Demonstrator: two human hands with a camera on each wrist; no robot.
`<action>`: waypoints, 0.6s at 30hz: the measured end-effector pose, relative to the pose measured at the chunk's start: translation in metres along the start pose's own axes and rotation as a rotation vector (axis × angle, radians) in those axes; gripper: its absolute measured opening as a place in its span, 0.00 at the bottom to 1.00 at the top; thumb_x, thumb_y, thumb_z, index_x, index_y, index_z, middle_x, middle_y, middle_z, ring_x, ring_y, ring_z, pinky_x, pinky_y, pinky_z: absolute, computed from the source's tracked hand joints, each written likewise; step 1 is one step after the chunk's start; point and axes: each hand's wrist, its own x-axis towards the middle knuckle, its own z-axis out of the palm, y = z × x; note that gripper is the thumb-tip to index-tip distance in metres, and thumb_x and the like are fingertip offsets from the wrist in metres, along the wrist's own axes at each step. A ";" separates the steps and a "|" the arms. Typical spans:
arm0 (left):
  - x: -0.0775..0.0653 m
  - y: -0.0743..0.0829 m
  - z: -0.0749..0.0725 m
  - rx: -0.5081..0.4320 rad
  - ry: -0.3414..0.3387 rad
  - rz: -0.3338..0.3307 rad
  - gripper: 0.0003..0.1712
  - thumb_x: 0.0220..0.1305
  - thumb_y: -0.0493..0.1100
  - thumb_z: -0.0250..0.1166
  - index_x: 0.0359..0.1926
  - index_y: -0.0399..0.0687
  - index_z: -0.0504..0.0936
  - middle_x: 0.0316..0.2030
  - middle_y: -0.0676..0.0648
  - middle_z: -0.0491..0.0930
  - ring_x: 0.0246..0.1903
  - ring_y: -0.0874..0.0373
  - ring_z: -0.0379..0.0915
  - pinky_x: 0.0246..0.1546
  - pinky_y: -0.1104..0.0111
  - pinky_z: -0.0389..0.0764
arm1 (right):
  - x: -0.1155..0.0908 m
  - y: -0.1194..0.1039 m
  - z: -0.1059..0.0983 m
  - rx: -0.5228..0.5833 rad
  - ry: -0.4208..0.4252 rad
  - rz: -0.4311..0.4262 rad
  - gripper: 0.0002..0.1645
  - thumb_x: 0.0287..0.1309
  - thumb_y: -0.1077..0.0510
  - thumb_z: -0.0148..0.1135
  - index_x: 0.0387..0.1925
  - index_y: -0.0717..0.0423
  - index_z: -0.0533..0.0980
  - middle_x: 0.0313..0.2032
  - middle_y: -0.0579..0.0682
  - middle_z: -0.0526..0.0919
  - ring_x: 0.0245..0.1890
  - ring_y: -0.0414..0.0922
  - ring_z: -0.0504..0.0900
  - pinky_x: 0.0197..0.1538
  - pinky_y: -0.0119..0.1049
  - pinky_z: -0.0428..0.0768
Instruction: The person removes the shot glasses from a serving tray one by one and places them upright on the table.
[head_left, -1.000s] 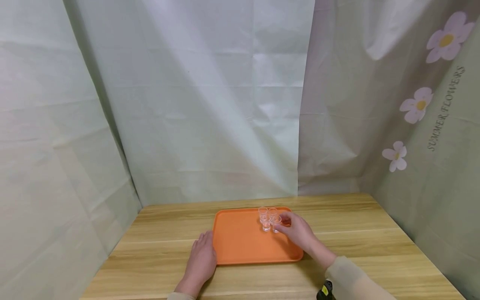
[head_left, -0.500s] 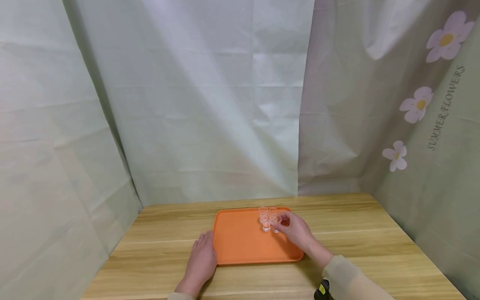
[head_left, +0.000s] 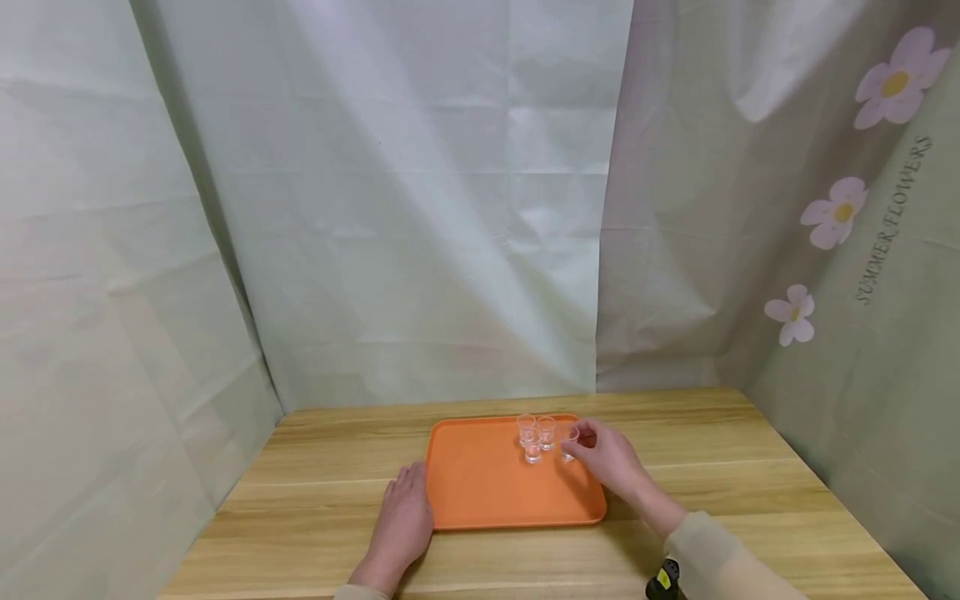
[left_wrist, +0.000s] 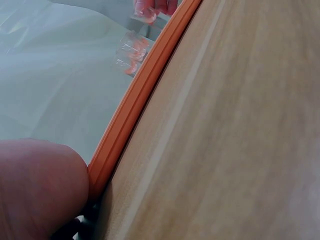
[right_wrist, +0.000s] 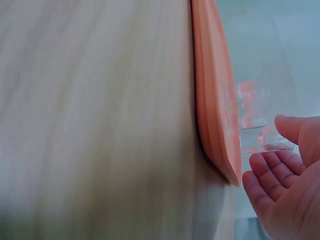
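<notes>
Our right hand [head_left: 611, 462] had one small clear cup [head_left: 567, 457], the grip narrow around it, thumb one side and fingers the other, over the right-hand part of the orange tray [head_left: 480, 492], upright as far as we could make out! Whether its base touched the tray or hung just above, we couldn't tell. Left of it came a gap, then three more: a back-left cup [head_left: 527, 427], a back-right cup [head_left: 547, 433] and a front cup [head_left: 532, 455], standing close together toward the tray's far right corner. Over at the tray's left edge, our left hand [head_left: 403, 521] lay with fingers fairly straight, that grip loose and holding nothing, its side against the rim, the bench [head_left: 330, 467] beneath. So where did we stand? Three cups looked settled inside the tray, no hand on them; the fourth was apart from that cluster, fingers on it. By our judgement the work was partway: this cup was not yet released, and setting it free was what remained.
</notes>
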 end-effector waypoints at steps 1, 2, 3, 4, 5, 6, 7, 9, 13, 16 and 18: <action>0.000 0.001 -0.001 0.001 -0.003 0.000 0.29 0.71 0.29 0.57 0.71 0.18 0.72 0.67 0.21 0.76 0.69 0.21 0.71 0.71 0.29 0.69 | 0.001 0.001 -0.003 0.002 0.002 0.002 0.13 0.70 0.55 0.77 0.47 0.57 0.83 0.41 0.46 0.87 0.45 0.45 0.85 0.47 0.41 0.84; 0.000 0.001 -0.001 -0.001 -0.006 -0.003 0.29 0.71 0.29 0.57 0.71 0.18 0.72 0.67 0.21 0.76 0.70 0.21 0.70 0.71 0.29 0.69 | 0.001 0.002 -0.007 0.003 0.003 0.005 0.14 0.70 0.55 0.77 0.48 0.58 0.83 0.42 0.46 0.87 0.45 0.46 0.86 0.47 0.41 0.85; 0.000 0.002 -0.001 -0.002 -0.009 -0.004 0.29 0.72 0.28 0.57 0.71 0.18 0.72 0.67 0.21 0.76 0.70 0.21 0.70 0.71 0.29 0.68 | 0.002 0.003 -0.010 0.006 0.004 0.012 0.14 0.71 0.55 0.76 0.49 0.58 0.83 0.42 0.47 0.87 0.46 0.46 0.86 0.48 0.41 0.85; 0.000 0.002 -0.002 -0.003 -0.012 -0.006 0.29 0.72 0.28 0.57 0.71 0.18 0.72 0.67 0.21 0.76 0.70 0.21 0.70 0.72 0.29 0.68 | 0.003 0.004 -0.013 0.007 0.005 0.016 0.14 0.71 0.54 0.76 0.50 0.59 0.83 0.43 0.47 0.87 0.47 0.47 0.86 0.48 0.41 0.85; 0.000 0.001 -0.002 -0.006 -0.014 -0.010 0.29 0.72 0.28 0.56 0.71 0.18 0.72 0.67 0.21 0.76 0.70 0.21 0.70 0.72 0.29 0.68 | 0.004 0.005 -0.016 0.007 0.006 0.020 0.15 0.72 0.54 0.76 0.51 0.59 0.83 0.44 0.48 0.87 0.48 0.47 0.86 0.48 0.41 0.85; 0.000 0.001 -0.002 -0.007 -0.017 -0.012 0.29 0.72 0.28 0.56 0.71 0.18 0.72 0.67 0.21 0.76 0.70 0.21 0.70 0.72 0.29 0.68 | 0.005 0.007 -0.019 0.004 0.006 0.027 0.16 0.72 0.53 0.75 0.52 0.59 0.83 0.44 0.48 0.87 0.48 0.48 0.86 0.49 0.41 0.85; 0.000 0.001 -0.002 -0.008 -0.018 -0.015 0.29 0.73 0.29 0.56 0.71 0.18 0.72 0.67 0.21 0.76 0.70 0.21 0.70 0.72 0.29 0.68 | 0.006 0.007 -0.022 0.004 0.004 0.031 0.17 0.73 0.53 0.75 0.53 0.60 0.83 0.45 0.49 0.87 0.49 0.49 0.86 0.49 0.42 0.86; 0.000 0.000 -0.001 -0.010 -0.021 -0.019 0.28 0.73 0.29 0.56 0.71 0.18 0.72 0.68 0.21 0.76 0.70 0.21 0.70 0.73 0.30 0.67 | 0.009 0.009 -0.027 -0.006 0.003 0.038 0.18 0.74 0.52 0.74 0.54 0.60 0.83 0.46 0.50 0.87 0.50 0.49 0.86 0.51 0.43 0.85; 0.000 0.000 -0.002 -0.012 -0.027 -0.024 0.29 0.72 0.29 0.56 0.71 0.18 0.72 0.68 0.21 0.75 0.70 0.21 0.69 0.73 0.29 0.67 | 0.013 0.013 -0.035 -0.032 0.010 0.015 0.19 0.74 0.53 0.73 0.56 0.63 0.83 0.46 0.51 0.88 0.50 0.51 0.86 0.53 0.46 0.85; 0.000 0.002 -0.004 -0.020 -0.032 -0.030 0.29 0.73 0.29 0.56 0.71 0.18 0.71 0.68 0.21 0.75 0.71 0.22 0.68 0.73 0.29 0.66 | 0.016 0.017 -0.040 -0.049 0.022 0.007 0.18 0.74 0.54 0.73 0.54 0.63 0.83 0.46 0.52 0.88 0.50 0.52 0.86 0.54 0.48 0.84; 0.000 0.005 -0.006 -0.024 -0.031 -0.032 0.29 0.74 0.29 0.55 0.72 0.18 0.71 0.69 0.21 0.75 0.72 0.22 0.68 0.74 0.30 0.65 | 0.017 0.021 -0.042 -0.055 0.025 0.012 0.18 0.74 0.53 0.73 0.54 0.63 0.83 0.46 0.53 0.88 0.51 0.53 0.86 0.54 0.50 0.84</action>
